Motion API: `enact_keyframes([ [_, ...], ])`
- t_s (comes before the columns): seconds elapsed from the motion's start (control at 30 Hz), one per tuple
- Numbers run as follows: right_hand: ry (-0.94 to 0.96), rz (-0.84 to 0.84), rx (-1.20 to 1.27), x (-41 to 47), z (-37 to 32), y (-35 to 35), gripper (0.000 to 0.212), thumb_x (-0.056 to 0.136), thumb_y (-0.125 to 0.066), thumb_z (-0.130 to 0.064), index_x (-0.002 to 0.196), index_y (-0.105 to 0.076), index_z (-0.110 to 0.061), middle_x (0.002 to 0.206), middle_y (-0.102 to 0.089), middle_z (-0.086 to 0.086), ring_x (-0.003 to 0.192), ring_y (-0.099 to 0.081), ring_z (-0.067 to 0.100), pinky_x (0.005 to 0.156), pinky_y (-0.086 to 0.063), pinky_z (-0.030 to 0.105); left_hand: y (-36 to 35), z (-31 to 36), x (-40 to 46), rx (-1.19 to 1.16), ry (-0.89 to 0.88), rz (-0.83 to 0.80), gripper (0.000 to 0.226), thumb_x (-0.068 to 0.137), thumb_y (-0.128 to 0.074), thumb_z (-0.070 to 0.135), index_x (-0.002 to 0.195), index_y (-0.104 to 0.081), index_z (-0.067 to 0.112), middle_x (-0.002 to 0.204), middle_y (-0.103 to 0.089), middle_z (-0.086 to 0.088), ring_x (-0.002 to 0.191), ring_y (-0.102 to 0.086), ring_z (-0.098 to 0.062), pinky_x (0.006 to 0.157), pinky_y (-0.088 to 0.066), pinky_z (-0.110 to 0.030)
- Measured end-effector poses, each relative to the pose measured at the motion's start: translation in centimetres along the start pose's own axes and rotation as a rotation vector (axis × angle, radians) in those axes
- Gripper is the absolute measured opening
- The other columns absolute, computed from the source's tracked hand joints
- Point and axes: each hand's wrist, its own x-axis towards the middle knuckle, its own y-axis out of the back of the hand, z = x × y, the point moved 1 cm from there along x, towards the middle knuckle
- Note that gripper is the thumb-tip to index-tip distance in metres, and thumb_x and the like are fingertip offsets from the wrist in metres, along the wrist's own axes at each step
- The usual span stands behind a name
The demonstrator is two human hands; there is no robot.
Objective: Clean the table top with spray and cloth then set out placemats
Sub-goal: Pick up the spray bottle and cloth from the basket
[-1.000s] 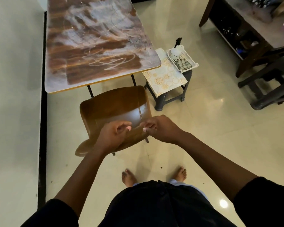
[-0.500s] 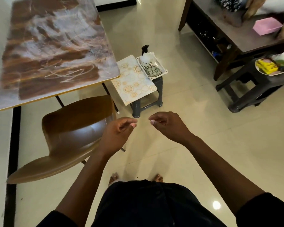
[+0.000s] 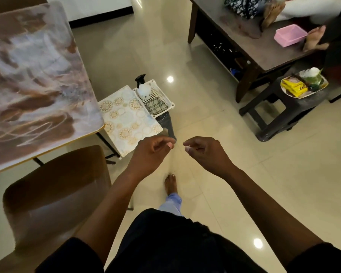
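Left hand (image 3: pixel 150 152): raised over the floor, near centre, fingers loosely curled, grasping nothing. Right hand (image 3: pixel 205 152): level with it, just beside, not touching, fingers loosely curled, likewise grasping nothing.

Table (image 3: pixel 34 79): left side, brown top smeared with whitish streaks and scribbled lines. Brown chair (image 3: pixel 55 186): near left, partly under the table's near edge.

Small dark stool (image 3: pixel 168 123): just right of the table, beyond the hands. On the stool: patterned placemats (image 3: pixel 126 119), white with gold circular motifs, overhanging the stool's near-left edge; white perforated basket (image 3: pixel 159 95), touching the placemats on the far right.

Inside the basket: spray bottle (image 3: pixel 143 87), white body, black trigger head, upright at the far end; checked cloth (image 3: pixel 156 106), folded, at the near end.

Far right: dark wooden table (image 3: pixel 250 42) carrying a pink tub (image 3: pixel 289 35). Right: larger dark stool (image 3: pixel 280 113) bearing a tray (image 3: pixel 303 85) with yellow packets.

Bare foot (image 3: pixel 170 184): on the tiled floor below the hands.
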Motion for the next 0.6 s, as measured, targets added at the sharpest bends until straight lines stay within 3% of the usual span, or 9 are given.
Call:
enact_keyframes([
  [0.1, -0.029, 0.016, -0.007, 4.4, 0.5, 2.6, 0.014, 0.098, -0.071, -0.028, 0.109, -0.078, -0.025, 0.094, -0.073, -0.018, 0.089, -0.071, 0.004, 0.084, -0.059, 0.041, -0.6, 1.1, 5.8, 0.048, 0.01, -0.025, 0.016, 0.102, -0.07, 0.025, 0.108, -0.08, 0.035, 0.1, -0.082, 0.016, 0.099, -0.076, -0.001, 0.078, -0.056, -0.032],
  [0.17, -0.065, 0.029, -0.004, 7.5, 1.0, 4.3, 0.014, 0.098, -0.071, -0.03, 0.109, -0.078, -0.027, 0.094, -0.075, -0.017, 0.088, -0.071, 0.003, 0.084, -0.06, 0.041, -1.1, 2.1, 9.4, 0.066, 0.005, -0.06, 0.016, 0.103, -0.07, 0.024, 0.11, -0.081, 0.032, 0.1, -0.081, 0.018, 0.097, -0.074, 0.005, 0.085, -0.056, -0.024],
  [0.3, -0.099, 0.055, 0.014, 14.1, 2.2, 7.2, 0.013, 0.097, -0.071, -0.032, 0.108, -0.078, -0.029, 0.092, -0.075, -0.017, 0.086, -0.072, 0.002, 0.084, -0.061, 0.04, -1.6, 4.4, 16.3, 0.074, -0.03, -0.132, 0.017, 0.104, -0.068, 0.022, 0.11, -0.08, 0.031, 0.101, -0.078, 0.022, 0.096, -0.07, 0.012, 0.08, -0.047, -0.005],
  [0.37, -0.098, 0.062, 0.012, 17.0, 2.6, 8.6, 0.013, 0.097, -0.071, -0.033, 0.107, -0.078, -0.029, 0.091, -0.074, -0.017, 0.086, -0.072, 0.002, 0.083, -0.061, 0.038, -1.7, 5.4, 19.5, 0.092, -0.043, -0.134, 0.017, 0.104, -0.067, 0.022, 0.11, -0.08, 0.032, 0.1, -0.078, 0.022, 0.095, -0.071, 0.011, 0.081, -0.049, -0.007],
  [0.5, -0.103, 0.041, 0.019, 22.9, 4.3, 11.4, 0.012, 0.098, -0.071, -0.032, 0.106, -0.079, -0.028, 0.087, -0.075, -0.015, 0.083, -0.072, 0.004, 0.081, -0.06, 0.037, -2.3, 6.9, 25.5, 0.052, -0.026, -0.116, 0.02, 0.103, -0.068, 0.02, 0.104, -0.079, 0.036, 0.098, -0.081, 0.016, 0.095, -0.075, 0.002, 0.088, -0.059, -0.027],
  [0.6, -0.082, 0.003, 0.016, 27.8, 6.1, 13.5, 0.012, 0.098, -0.071, -0.03, 0.106, -0.079, -0.026, 0.085, -0.075, -0.013, 0.082, -0.073, 0.006, 0.082, -0.06, 0.04, -3.2, 7.5, 29.7, 0.052, 0.03, -0.068, 0.017, 0.104, -0.067, 0.021, 0.104, -0.079, 0.033, 0.095, -0.082, 0.01, 0.089, -0.079, -0.019, 0.077, -0.063, -0.038],
])
